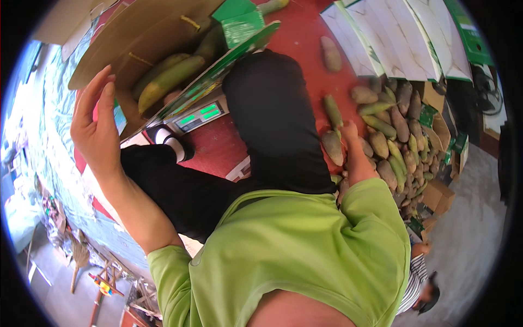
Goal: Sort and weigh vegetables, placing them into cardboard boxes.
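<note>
My left hand (98,122) is raised beside the left end of a cardboard carton (117,52), fingers stretched out and holding nothing. Inside the carton lie several long green-yellow vegetables (171,82), like big radishes. Below the carton a scale (202,115) shows lit green digits. On the right, my right hand (351,139) is closed at the lower end of a long green vegetable (333,111), at the edge of a heap (400,128) of green and brownish ones. A stubby brown vegetable (332,147) lies beside that hand. My fingertips there are partly hidden.
Folded white and green cartons (400,38) lie at the upper right on the red surface (299,35). A lone brownish vegetable (330,54) sits near them. Opened boxes (437,196) border the heap. Another person (417,280) is at the lower right; a broom (79,259) is lower left.
</note>
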{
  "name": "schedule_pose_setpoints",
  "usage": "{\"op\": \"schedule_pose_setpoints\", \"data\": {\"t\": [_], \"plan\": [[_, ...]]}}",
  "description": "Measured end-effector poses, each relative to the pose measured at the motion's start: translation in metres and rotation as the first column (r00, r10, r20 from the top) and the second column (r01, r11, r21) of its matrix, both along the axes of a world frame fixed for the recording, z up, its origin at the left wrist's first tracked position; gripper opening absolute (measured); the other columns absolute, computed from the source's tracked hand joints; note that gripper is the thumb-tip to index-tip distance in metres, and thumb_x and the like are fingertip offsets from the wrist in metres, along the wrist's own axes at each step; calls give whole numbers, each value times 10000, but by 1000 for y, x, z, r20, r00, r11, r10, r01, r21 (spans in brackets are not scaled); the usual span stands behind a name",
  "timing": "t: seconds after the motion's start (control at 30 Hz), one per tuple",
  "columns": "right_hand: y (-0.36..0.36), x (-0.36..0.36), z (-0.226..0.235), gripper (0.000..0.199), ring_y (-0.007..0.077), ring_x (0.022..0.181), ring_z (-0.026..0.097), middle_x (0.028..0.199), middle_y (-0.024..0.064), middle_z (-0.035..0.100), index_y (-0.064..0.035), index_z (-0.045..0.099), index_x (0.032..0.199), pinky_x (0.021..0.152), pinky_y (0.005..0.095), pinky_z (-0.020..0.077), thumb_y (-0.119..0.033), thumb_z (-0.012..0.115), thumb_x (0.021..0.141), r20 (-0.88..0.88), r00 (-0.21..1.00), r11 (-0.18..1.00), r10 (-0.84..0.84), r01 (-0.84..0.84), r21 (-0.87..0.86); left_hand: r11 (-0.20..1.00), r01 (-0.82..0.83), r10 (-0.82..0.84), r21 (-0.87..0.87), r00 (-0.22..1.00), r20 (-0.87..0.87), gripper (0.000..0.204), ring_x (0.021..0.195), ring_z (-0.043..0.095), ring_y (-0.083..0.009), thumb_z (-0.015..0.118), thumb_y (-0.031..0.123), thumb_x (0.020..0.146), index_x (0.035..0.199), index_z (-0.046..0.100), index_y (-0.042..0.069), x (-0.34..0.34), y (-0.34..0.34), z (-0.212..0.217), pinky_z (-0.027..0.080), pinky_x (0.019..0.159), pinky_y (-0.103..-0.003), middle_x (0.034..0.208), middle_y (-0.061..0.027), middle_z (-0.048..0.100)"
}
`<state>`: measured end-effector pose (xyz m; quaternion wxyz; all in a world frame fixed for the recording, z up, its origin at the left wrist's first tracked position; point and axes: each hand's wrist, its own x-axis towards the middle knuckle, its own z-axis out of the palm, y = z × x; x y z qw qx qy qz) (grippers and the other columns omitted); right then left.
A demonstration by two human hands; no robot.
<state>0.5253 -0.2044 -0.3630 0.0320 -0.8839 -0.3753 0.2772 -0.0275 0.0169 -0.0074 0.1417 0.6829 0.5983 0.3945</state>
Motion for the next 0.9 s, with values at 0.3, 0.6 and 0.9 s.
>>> {"op": "schedule_pose_setpoints", "data": {"t": [0.3, 0.6, 0.9], "plan": [[-59, -16, -21, 890, 302, 1213, 546, 1331, 204, 528, -43, 401, 1412, 973, 383, 463, -213, 847, 660, -158, 961, 956, -226, 188, -226, 1000, 12, -12, -5, 997, 79, 202, 960, 633, -126, 655, 126, 899, 1080, 718, 60, 10, 9, -3, 462, 871, -247, 996, -54, 706], [-40, -58, 14, 668, 379, 1221, 499, 1329, 170, 477, -267, 493, 1368, 1008, 445, 450, -340, 722, 745, 104, 994, 899, 32, 16, -437, 1000, 27, -27, -3, 999, 24, 193, 938, 632, -134, 664, 118, 886, 1058, 724, 54, 9, 8, -2, 461, 852, -248, 984, -57, 703], [-38, -54, 15, 467, 368, 1178, 536, 1252, 210, 549, -254, 608, 1252, 1006, 425, 441, -256, 647, 787, 79, 995, 933, 61, -29, -358, 999, 33, -32, -30, 998, 49, 192, 926, 629, -131, 662, 100, 880, 1057, 718, 49, 12, 8, 0, 457, 847, -246, 956, -50, 693]]}}
